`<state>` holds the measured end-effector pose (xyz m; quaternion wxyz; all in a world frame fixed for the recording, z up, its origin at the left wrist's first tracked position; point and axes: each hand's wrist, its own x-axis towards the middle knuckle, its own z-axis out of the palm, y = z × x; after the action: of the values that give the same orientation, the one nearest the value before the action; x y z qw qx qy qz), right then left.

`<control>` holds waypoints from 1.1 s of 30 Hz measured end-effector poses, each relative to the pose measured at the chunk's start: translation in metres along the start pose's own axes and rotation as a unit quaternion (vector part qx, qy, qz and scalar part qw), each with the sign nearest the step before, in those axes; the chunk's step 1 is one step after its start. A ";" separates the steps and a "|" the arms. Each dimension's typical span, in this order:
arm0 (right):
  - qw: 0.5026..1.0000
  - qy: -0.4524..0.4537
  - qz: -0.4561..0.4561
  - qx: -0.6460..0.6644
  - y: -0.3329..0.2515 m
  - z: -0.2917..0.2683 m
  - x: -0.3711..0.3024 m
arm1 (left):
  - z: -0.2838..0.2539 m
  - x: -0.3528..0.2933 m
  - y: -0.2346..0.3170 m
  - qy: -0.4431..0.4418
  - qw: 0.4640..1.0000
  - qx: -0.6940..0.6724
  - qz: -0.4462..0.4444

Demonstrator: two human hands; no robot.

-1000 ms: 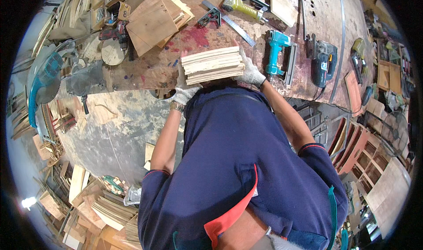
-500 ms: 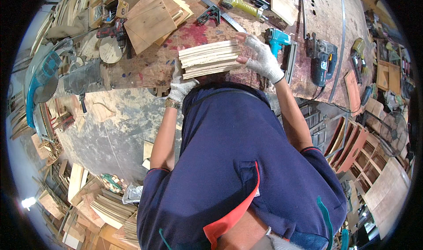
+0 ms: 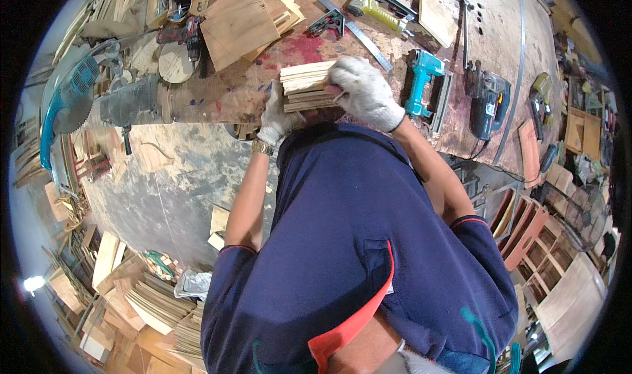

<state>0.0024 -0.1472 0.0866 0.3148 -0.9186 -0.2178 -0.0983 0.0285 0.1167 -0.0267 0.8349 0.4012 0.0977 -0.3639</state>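
A stack of thin wooden boards (image 3: 304,88) stands at the bench's near edge, close to my waist, with its layered edges showing. My left hand (image 3: 278,116), in a white knit glove, grips the stack's left end; part of its fingers is hidden behind the boards. Over the right end, my gloved right hand (image 3: 365,92) is closed with its fingers curled against the boards' edges. Which single boards it pinches cannot be made out.
Right of the stack lie a teal nail gun (image 3: 421,84), a jigsaw (image 3: 486,104) and a hammer (image 3: 464,28). A combination square (image 3: 329,22) and a yellow-green nail gun (image 3: 380,12) lie beyond. Plywood pieces (image 3: 240,26), a drill (image 3: 191,39) and a circular-bladed saw (image 3: 78,87) are left.
My right hand has moved left, from open beside the stack's right end to closed over it. The left hand stays at the left end. The whole view has shifted slightly.
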 end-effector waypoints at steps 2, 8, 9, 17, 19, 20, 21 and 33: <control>0.999 0.032 0.012 0.030 0.005 -0.015 -0.005 | 0.003 -0.006 0.001 -0.005 0.949 0.273 0.157; 0.970 0.183 0.113 0.109 0.033 -0.020 -0.058 | 0.008 0.004 0.013 0.062 0.971 0.211 0.090; 0.967 0.205 0.125 0.090 0.034 -0.018 -0.064 | 0.009 0.007 0.013 0.081 0.981 0.166 0.062; 0.913 0.213 0.325 0.123 0.069 0.048 -0.134 | -0.047 0.024 -0.026 0.043 0.987 0.137 0.076; 0.910 0.256 0.299 0.127 0.095 0.079 -0.153 | -0.046 0.024 -0.027 0.014 0.985 0.145 0.090; 0.908 0.262 0.302 0.129 0.103 0.088 -0.158 | -0.038 0.023 -0.025 0.004 0.979 0.175 0.104; 0.907 0.226 0.326 0.142 0.100 0.084 -0.154 | -0.033 0.018 -0.025 0.003 0.972 0.202 0.122; 0.863 0.151 0.328 0.353 0.117 -0.052 -0.144 | -0.004 0.014 0.006 0.097 0.991 0.086 0.015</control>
<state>-0.0738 -0.3109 0.0186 0.6615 -0.7380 0.1258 -0.0438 0.0434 0.1145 -0.0324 0.7893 0.5062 0.1406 -0.3179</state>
